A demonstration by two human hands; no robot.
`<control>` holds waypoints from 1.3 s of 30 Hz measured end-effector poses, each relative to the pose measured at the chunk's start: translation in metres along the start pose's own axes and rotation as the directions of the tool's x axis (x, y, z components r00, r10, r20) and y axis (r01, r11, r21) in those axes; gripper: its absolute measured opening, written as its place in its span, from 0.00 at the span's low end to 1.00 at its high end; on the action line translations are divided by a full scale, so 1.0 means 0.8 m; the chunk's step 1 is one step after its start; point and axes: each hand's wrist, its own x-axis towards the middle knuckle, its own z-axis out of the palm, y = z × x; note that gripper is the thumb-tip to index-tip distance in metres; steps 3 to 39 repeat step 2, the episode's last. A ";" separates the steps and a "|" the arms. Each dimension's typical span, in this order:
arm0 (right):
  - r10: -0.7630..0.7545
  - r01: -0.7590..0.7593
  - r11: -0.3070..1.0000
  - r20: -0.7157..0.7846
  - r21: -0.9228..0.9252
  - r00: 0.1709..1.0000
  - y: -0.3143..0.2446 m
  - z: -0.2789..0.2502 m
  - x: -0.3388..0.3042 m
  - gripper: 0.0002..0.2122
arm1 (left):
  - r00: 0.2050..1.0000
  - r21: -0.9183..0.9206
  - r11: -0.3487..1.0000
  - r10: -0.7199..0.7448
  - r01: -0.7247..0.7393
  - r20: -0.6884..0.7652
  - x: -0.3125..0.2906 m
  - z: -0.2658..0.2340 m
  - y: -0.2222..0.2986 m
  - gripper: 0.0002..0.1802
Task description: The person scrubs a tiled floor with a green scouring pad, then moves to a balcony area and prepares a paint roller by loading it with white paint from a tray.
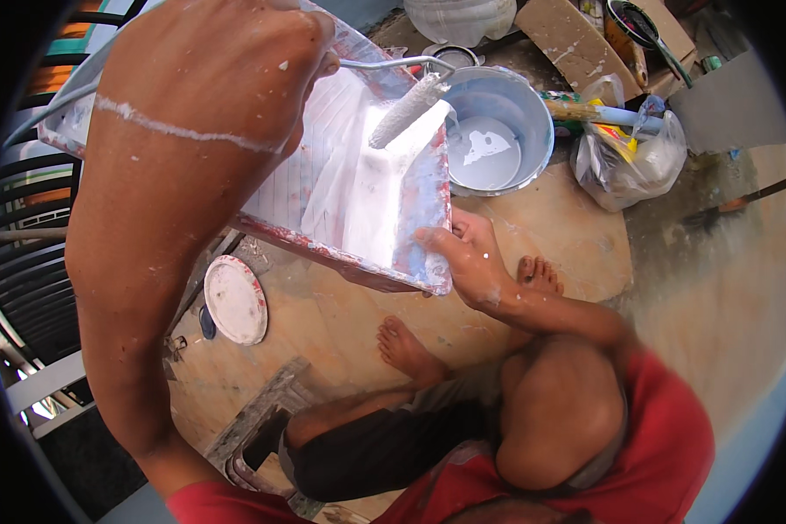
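My left hand (244,74) is closed at the top left, its fingers mostly hidden behind the back of the hand. From it runs the bent wire of a paint roller (410,111). The roller's small sleeve, coated in white paint, is over the deep end of a paint tray (323,240). White paint covers much of the tray, and red and blue stains mark its rim. My right hand (473,262) grips the tray's near right corner, thumb on top. Just right of the tray stands a grey bucket (538,131) with some white paint on its bottom.
A paint-smeared round lid (237,301) lies on the tiled floor, left of my bare feet. At the right are a clear plastic bag (629,166), cardboard (576,44) and a brush (725,208). A black railing (31,262) lines the left. A worn wooden piece (266,406) is near my leg.
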 end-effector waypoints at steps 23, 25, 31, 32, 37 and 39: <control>0.015 -0.017 0.997 0.021 0.072 1.000 0.006 -0.008 0.003 0.12 | 0.998 0.011 1.000 0.014 -0.015 0.063 0.018 -0.007 0.000 0.05; 0.015 -0.017 0.997 0.021 0.072 1.000 0.006 -0.008 0.003 0.12 | 0.998 0.011 1.000 0.014 -0.015 0.063 0.018 -0.007 0.000 0.05; 0.015 -0.017 0.997 0.021 0.072 1.000 0.006 -0.008 0.003 0.12 | 0.998 0.011 1.000 0.014 -0.015 0.063 0.018 -0.007 0.000 0.05; 0.015 -0.017 0.997 0.021 0.072 1.000 0.006 -0.008 0.003 0.12 | 0.998 0.011 1.000 0.014 -0.015 0.063 0.018 -0.007 0.000 0.05; 0.015 -0.017 0.997 0.021 0.072 1.000 0.006 -0.008 0.003 0.12 | 0.998 0.011 1.000 0.014 -0.015 0.063 0.018 -0.007 0.000 0.05; 0.015 -0.017 0.997 0.021 0.072 1.000 0.006 -0.008 0.003 0.12 | 0.998 0.011 1.000 0.014 -0.015 0.063 0.018 -0.007 0.000 0.05</control>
